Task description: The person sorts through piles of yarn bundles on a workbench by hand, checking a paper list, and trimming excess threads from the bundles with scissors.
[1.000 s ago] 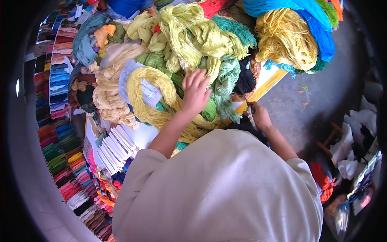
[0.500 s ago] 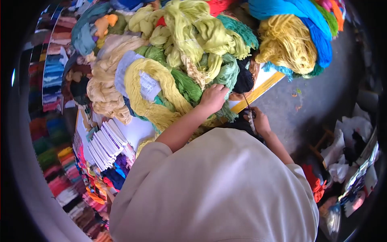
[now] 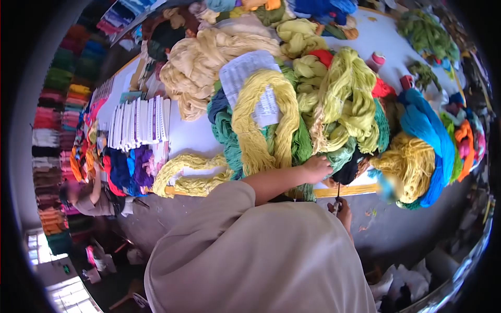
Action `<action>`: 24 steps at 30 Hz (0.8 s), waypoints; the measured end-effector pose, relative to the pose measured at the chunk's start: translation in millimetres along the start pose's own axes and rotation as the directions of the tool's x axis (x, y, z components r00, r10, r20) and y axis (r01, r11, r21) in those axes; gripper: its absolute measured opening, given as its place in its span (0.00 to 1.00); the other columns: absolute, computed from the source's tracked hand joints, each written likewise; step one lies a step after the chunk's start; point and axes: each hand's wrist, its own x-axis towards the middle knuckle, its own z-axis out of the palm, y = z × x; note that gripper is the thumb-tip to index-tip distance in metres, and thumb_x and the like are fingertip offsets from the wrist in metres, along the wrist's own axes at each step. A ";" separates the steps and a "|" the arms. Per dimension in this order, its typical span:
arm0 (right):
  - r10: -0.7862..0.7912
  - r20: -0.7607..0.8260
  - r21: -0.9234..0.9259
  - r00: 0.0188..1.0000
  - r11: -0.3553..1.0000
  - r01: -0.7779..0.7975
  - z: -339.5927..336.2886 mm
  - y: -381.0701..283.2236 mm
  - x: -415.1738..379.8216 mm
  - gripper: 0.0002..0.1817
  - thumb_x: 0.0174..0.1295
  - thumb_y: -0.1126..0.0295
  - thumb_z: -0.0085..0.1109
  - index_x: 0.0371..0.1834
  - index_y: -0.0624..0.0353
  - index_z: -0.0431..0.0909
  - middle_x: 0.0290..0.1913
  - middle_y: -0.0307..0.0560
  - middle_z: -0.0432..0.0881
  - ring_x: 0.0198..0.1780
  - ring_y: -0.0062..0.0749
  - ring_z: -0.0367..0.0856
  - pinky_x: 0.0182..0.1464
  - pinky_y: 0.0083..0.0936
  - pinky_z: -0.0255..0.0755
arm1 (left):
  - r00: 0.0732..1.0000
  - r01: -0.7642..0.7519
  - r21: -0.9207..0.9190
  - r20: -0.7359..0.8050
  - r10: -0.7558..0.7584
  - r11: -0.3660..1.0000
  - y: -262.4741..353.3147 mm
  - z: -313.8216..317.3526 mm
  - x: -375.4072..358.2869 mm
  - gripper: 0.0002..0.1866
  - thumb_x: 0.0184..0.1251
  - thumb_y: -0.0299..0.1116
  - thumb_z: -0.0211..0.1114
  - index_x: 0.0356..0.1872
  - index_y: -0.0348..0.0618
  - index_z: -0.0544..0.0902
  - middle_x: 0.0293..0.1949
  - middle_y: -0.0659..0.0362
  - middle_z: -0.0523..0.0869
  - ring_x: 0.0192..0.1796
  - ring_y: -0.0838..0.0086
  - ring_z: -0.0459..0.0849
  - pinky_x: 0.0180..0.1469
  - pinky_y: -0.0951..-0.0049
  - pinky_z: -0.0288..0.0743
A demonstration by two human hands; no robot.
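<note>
My left hand point(image 3: 317, 169) has its fingers curled on the near end of a pale green yarn skein point(image 3: 342, 157) at the table's front edge. In my right hand point(image 3: 342, 213), just below that edge, is a pair of scissors point(image 3: 337, 199), its dark blades pointing up toward the yarn. A black skein point(image 3: 356, 166) lies right of my left hand. To the left, a yellow skein point(image 3: 245, 122) loops around a printed paper label point(image 3: 266, 107). Lime-green skeins point(image 3: 350, 91) are heaped behind my left hand.
The white table point(image 3: 195, 136) carries cream yarn point(image 3: 209, 62), a row of white booklets point(image 3: 140, 122), and gold yarn point(image 3: 412, 159) beside blue yarn point(image 3: 430, 125). Shelves of coloured yarn point(image 3: 60, 112) line the left. Another person point(image 3: 91, 201) is at the far left. White bags point(image 3: 409, 284) lie on the floor lower right.
The view has swung to the left, so the other person and more of the table now show. My left hand stays on the green yarn; my right still holds the scissors beneath it.
</note>
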 end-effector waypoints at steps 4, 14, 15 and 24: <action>0.025 0.024 0.046 0.999 0.999 -0.027 -6.5 -12.9 7.1 0.21 0.62 0.66 0.72 0.56 0.59 0.78 0.33 0.46 0.86 0.27 0.25 0.83 0.29 0.27 0.74 | 0.998 -0.005 -0.028 -0.062 0.003 1.000 -3.4 5.4 -2.6 0.19 0.51 0.37 0.76 0.45 0.48 0.83 0.47 0.58 0.83 0.55 0.62 0.78 0.48 0.62 0.80; 0.266 -0.027 0.213 0.963 0.943 -0.255 -11.3 43.8 8.7 0.22 0.64 0.66 0.71 0.56 0.63 0.74 0.34 0.43 0.84 0.28 0.23 0.80 0.27 0.24 0.74 | 0.994 -0.023 -0.119 -0.110 0.009 0.993 -8.9 4.7 -5.5 0.16 0.51 0.35 0.75 0.42 0.47 0.83 0.46 0.56 0.82 0.55 0.59 0.78 0.51 0.60 0.78; 0.266 -0.068 0.142 0.961 0.956 -0.255 -11.6 54.3 9.1 0.23 0.63 0.64 0.73 0.55 0.65 0.74 0.34 0.43 0.84 0.28 0.24 0.80 0.28 0.25 0.75 | 0.994 -0.033 -0.126 -0.107 0.020 0.992 -10.0 5.3 -5.3 0.16 0.51 0.35 0.75 0.43 0.48 0.83 0.46 0.56 0.82 0.55 0.59 0.78 0.52 0.60 0.78; 0.183 -0.107 0.041 0.977 0.983 -0.179 14.2 236.3 61.8 0.35 0.50 0.56 0.75 0.58 0.66 0.75 0.42 0.57 0.88 0.44 0.42 0.88 0.47 0.35 0.80 | 0.995 -0.034 -0.169 -0.096 0.018 0.985 -12.3 4.8 -4.2 0.17 0.52 0.35 0.75 0.44 0.48 0.83 0.47 0.56 0.82 0.55 0.60 0.78 0.53 0.59 0.78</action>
